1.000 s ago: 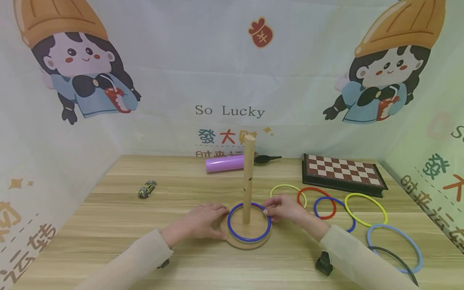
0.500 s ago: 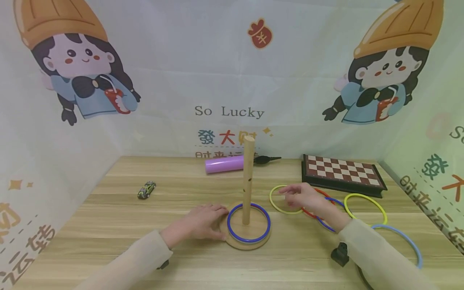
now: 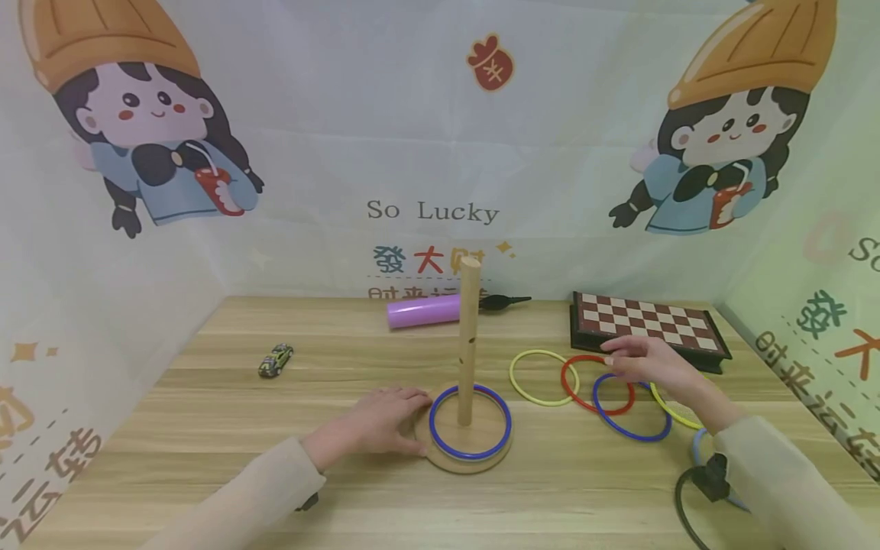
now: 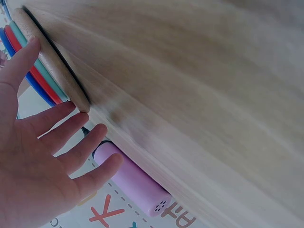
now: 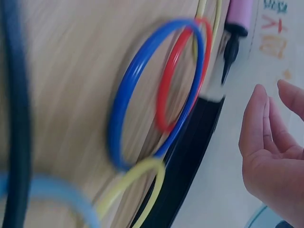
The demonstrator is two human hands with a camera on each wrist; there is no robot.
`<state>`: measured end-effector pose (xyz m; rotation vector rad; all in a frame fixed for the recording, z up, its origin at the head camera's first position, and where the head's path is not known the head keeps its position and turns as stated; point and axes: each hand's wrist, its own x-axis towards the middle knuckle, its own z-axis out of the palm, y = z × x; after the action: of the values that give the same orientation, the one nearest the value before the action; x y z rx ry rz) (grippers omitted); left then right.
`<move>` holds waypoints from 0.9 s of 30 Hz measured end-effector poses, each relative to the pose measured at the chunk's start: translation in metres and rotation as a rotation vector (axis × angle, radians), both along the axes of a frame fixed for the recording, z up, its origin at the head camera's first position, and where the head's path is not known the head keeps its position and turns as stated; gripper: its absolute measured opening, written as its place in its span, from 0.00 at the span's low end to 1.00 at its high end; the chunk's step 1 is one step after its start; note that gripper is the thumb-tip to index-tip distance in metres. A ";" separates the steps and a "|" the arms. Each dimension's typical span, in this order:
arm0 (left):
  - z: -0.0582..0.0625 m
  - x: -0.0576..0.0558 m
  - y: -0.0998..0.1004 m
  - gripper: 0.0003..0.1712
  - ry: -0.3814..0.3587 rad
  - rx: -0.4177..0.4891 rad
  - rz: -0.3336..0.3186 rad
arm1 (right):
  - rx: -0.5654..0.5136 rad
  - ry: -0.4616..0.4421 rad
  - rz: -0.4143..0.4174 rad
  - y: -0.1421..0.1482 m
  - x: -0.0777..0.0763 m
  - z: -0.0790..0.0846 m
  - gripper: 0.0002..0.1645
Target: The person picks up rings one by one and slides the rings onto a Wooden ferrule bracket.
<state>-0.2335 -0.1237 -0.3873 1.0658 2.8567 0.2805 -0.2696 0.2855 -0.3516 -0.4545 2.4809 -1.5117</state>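
Note:
My left hand (image 3: 378, 422) touches the left rim of a round wooden base (image 3: 457, 464), thumb and fingers spread. An upright wooden peg (image 3: 467, 344) rises from that base. Around the peg lies a blue ring (image 3: 470, 458); in the left wrist view a red ring (image 4: 44, 84) and a teal ring (image 4: 48, 75) are stacked under it. My right hand (image 3: 649, 367), holding nothing, is over the loose rings at right, its fingers loosely bent. Near it are a red ring (image 3: 564, 378), another blue ring (image 3: 622, 434) and a bright yellow ring (image 3: 677, 418), partly hidden by the hand.
A pale yellow ring (image 3: 512, 374) overlaps the red one. Light blue (image 3: 697, 447) and black (image 3: 681, 504) rings lie partly under the right forearm. Farther back are a purple pump (image 3: 422, 312) and a checkered board box (image 3: 646, 317). A toy car (image 3: 276, 360) stands at left.
My right hand has left the blue ring at the base and moved right, over the pale yellow ring to above the red and blue rings. The left hand stays at the base.

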 end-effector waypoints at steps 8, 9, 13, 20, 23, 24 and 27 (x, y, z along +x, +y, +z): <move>0.001 0.001 -0.001 0.42 0.000 0.011 -0.006 | 0.003 0.002 -0.047 0.037 0.002 -0.003 0.29; 0.001 0.001 -0.002 0.42 0.001 0.010 -0.006 | -0.006 0.001 -0.056 0.041 0.003 -0.004 0.28; 0.000 0.001 -0.002 0.43 -0.001 0.004 -0.001 | -0.034 0.021 -0.083 0.057 0.003 -0.005 0.29; 0.000 0.001 -0.002 0.42 -0.006 0.007 0.002 | -0.041 0.067 -0.092 0.090 -0.001 -0.011 0.25; 0.000 0.001 -0.002 0.42 -0.007 0.004 0.003 | 0.052 0.076 -0.152 0.095 0.003 -0.011 0.27; 0.000 0.001 -0.002 0.42 -0.008 0.004 0.004 | 0.066 0.067 -0.172 0.097 0.004 -0.012 0.27; -0.001 0.001 -0.002 0.42 -0.009 -0.001 0.003 | 0.077 0.040 -0.207 0.108 0.005 -0.018 0.26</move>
<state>-0.2325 -0.1261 -0.3879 1.0580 2.8502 0.2828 -0.2646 0.3931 -0.3692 -0.2228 2.6779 -1.4839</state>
